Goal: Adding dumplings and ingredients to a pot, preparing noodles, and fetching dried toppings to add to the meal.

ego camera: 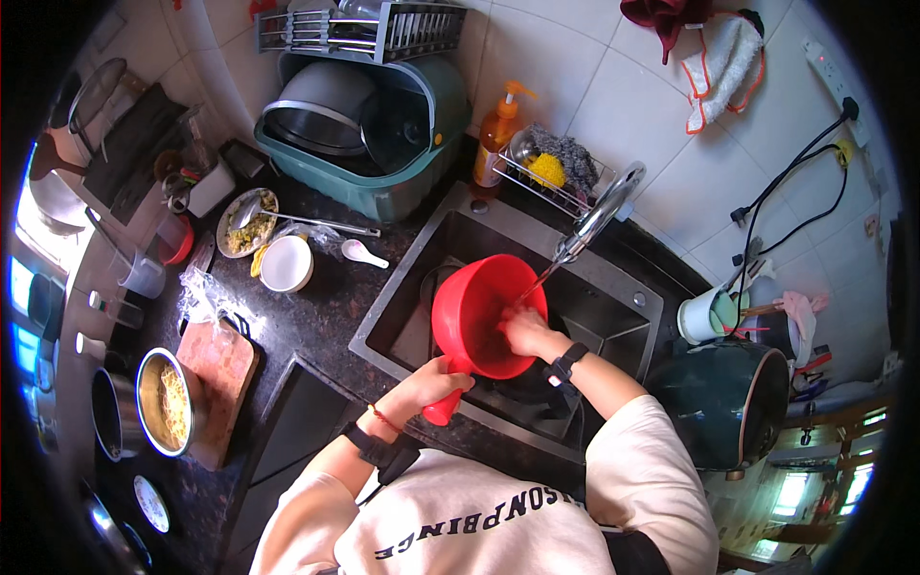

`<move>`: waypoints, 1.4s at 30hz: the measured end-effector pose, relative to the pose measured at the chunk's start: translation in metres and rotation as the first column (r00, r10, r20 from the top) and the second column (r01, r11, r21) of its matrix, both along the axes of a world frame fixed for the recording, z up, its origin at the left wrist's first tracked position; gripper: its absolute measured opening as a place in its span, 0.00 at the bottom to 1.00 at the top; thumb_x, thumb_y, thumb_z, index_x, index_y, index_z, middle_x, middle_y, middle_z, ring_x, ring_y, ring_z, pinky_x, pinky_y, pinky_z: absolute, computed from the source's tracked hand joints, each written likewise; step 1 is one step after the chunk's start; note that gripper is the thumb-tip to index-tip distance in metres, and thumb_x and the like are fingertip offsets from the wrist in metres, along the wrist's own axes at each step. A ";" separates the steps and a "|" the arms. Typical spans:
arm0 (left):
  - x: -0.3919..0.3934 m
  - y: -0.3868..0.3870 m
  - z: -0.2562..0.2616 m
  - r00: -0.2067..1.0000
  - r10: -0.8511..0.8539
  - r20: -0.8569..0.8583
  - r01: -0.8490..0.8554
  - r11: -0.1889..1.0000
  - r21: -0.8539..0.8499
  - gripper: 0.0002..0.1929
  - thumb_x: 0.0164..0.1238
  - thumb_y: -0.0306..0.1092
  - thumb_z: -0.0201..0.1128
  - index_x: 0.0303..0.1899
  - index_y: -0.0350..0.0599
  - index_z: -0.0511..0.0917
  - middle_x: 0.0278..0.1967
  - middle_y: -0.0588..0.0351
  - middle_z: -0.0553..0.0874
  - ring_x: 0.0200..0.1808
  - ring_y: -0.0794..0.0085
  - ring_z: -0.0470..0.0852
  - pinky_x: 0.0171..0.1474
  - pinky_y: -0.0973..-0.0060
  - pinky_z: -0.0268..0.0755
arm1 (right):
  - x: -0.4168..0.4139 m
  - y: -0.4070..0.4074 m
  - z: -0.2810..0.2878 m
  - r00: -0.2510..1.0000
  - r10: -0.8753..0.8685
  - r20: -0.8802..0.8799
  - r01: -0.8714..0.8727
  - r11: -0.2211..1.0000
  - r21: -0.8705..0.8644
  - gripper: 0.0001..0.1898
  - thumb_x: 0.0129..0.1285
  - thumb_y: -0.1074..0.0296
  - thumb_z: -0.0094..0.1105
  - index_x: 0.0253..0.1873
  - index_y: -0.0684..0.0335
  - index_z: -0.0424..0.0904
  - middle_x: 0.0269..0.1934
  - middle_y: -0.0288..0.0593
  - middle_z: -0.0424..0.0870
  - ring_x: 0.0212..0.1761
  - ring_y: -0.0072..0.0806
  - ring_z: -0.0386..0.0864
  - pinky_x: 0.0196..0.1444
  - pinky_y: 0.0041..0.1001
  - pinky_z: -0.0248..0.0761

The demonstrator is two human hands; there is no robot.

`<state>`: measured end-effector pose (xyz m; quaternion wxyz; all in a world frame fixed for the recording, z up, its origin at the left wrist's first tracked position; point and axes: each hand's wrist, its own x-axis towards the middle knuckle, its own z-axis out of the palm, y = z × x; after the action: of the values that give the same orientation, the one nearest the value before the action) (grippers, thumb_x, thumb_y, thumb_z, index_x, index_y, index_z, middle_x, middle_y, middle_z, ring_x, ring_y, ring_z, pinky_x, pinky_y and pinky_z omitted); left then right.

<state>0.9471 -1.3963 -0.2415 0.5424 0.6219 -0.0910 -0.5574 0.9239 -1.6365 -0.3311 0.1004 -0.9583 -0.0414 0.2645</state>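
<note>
A red plastic water dipper [460, 316] is tilted over the steel sink [402, 302]. My left hand [431, 382] grips its handle [441, 410] near the sink's front edge. Inside the dipper's bowl is my right hand [526, 332], its fingers blurred and partly hidden, so what they hold cannot be made out. From the chrome faucet [600, 208] a thin stream of water runs down into the bowl, close to the right fingers.
A green dish tub [359, 190] with a metal pot stands behind the sink, beside a pump bottle [496, 144] and wire sponge rack [517, 176]. Leftward are a white bowl [286, 264], cutting board [223, 374] and noodle-like food in a steel bowl [144, 410]. A dark green appliance [708, 402] stands right.
</note>
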 end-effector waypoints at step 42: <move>0.007 0.001 0.005 1.000 -0.022 0.001 0.022 1.000 0.012 0.12 0.59 0.34 0.61 0.41 0.40 0.72 0.25 0.60 0.77 0.22 0.75 0.78 0.23 0.77 0.70 | 0.001 0.005 0.005 0.996 0.076 0.049 -0.077 0.997 0.031 0.20 0.59 0.59 0.54 0.55 0.57 0.73 0.58 0.52 0.69 0.60 0.46 0.67 0.60 0.43 0.61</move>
<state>0.9544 -1.3950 -0.2369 0.5326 0.6242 -0.0949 -0.5637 0.9246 -1.6313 -0.3257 0.1049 -0.9603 -0.0848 0.2443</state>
